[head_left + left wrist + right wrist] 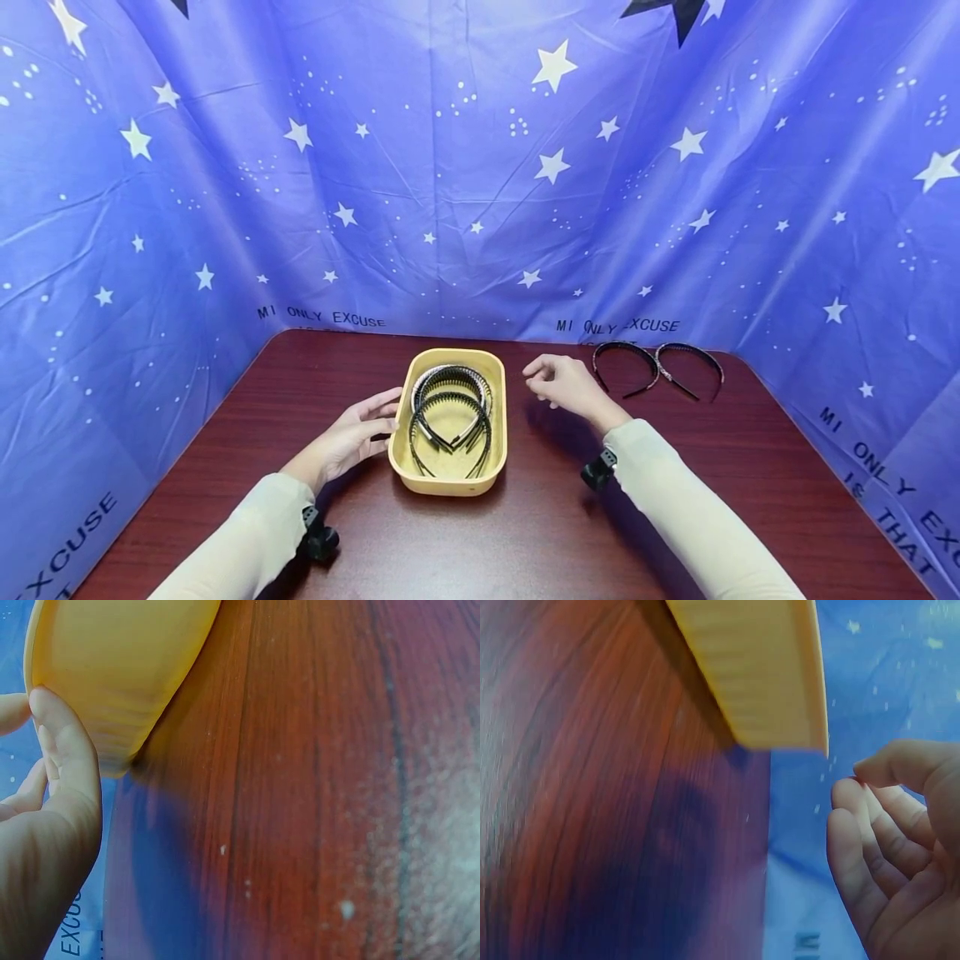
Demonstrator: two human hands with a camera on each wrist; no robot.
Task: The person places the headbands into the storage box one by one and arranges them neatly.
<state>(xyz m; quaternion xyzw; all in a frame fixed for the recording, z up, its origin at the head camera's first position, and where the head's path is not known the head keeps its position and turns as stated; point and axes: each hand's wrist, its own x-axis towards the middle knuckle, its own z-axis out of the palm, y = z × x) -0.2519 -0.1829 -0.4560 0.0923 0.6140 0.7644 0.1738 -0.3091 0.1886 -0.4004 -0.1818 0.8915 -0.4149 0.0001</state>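
A yellow plastic bin (447, 487) stands on the table with several headbands (450, 396) piled in it, mostly black and toothed, some with a silvery band. At its left side my left hand (356, 433) has its fingertips against the wall near the rim; in the left wrist view the thumb touches the yellow wall (127, 667). To the right of the bin my right hand (566, 383) hovers over the table, fingers loosely bent and holding nothing. In the right wrist view its thumb tip comes near the fingertips, apart from the bin (757, 682).
Two dark headbands (626, 343) (690, 347) stand side by side at the back right of the dark red wooden table (525, 533). A blue curtain (450, 167) with white stars encloses the back and both sides.
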